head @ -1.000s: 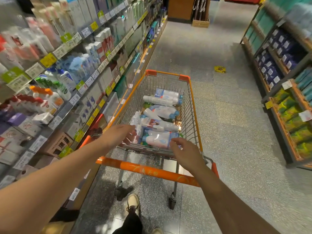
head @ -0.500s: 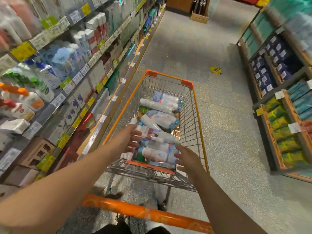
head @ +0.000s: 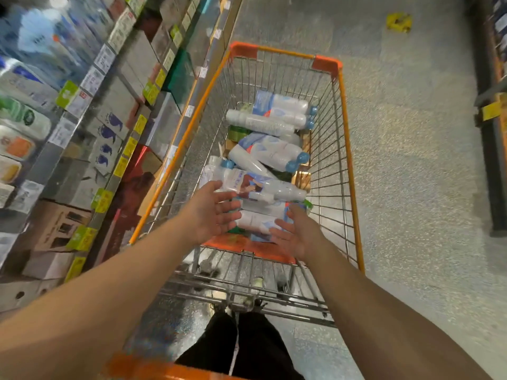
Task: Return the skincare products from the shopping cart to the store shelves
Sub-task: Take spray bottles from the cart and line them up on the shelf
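An orange-rimmed wire shopping cart (head: 348, 149) stands in the aisle in front of me. Several white skincare bottles with blue caps, bundled in packs, lie in its basket. The nearest pack (head: 258, 222) lies at the basket's near end, another pack (head: 263, 187) just beyond it. My left hand (head: 212, 212) reaches in on the left of the nearest pack, palm inward, fingers spread. My right hand (head: 297, 231) is on the pack's right side, fingers apart. Neither hand has closed on it. Store shelves (head: 90, 111) with boxes and bottles run along my left.
Yellow and white price tags line the shelf edges (head: 129, 145) next to the cart's left side. The cart handle (head: 153, 368) is at the bottom near my legs. A second shelf unit (head: 491, 133) stands at the right across the speckled floor. A yellow marker (head: 399, 21) lies far ahead.
Both hands have moved from above the cart's handle end down into the basket, to either side of the nearest pack. The view has tilted down and closer to the cart.
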A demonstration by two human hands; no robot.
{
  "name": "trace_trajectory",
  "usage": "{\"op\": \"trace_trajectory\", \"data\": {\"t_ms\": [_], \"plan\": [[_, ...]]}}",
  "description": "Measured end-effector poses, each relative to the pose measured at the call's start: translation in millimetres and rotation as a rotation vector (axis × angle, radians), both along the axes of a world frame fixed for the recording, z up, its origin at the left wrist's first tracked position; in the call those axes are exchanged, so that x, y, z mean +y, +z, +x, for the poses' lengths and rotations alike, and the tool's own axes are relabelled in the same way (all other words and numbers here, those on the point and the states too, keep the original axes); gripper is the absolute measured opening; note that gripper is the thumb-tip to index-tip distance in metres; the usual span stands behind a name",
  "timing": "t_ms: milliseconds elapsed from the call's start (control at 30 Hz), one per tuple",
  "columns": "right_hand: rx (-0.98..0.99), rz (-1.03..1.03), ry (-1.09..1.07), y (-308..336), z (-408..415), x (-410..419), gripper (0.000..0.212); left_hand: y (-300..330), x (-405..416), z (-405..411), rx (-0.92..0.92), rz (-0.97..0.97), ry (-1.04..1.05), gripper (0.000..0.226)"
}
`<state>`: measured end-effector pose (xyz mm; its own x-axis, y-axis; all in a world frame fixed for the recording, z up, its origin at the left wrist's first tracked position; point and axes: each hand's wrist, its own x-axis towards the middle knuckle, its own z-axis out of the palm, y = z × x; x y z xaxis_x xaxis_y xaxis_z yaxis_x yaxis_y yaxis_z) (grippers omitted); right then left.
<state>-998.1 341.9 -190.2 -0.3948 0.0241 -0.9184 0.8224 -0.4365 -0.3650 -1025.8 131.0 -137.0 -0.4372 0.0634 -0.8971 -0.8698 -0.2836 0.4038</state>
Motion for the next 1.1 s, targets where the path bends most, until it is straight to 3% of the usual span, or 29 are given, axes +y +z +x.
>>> {"op": "trace_trajectory", "data": {"t_ms": [300,500,933,1100], "plan": [[-0.051,-0.111,-0.029,-71.8,-38.7,-24.9,0.018,-27.4,24.3,-8.3,-0.116,-0.004,0.116,0.034],[-0.025,-0.176,-0.184,-90.0,-59.9,-42.2,0.052,-31.2,22.7,-9.9,-0.136,-0.028,0.155,0.028],[-0.091,-0.062,-0.122,-82.5,-85.0,-47.1,0.042,-30.1,12.7,-7.0,-0.128,-0.073,0.195,0.031],[0.047,0.054,-0.067,-71.9,-82.5,-49.4,0.041,-28.7,10.8,-5.2,-0.106,-0.092,0.195,0.031]]}}
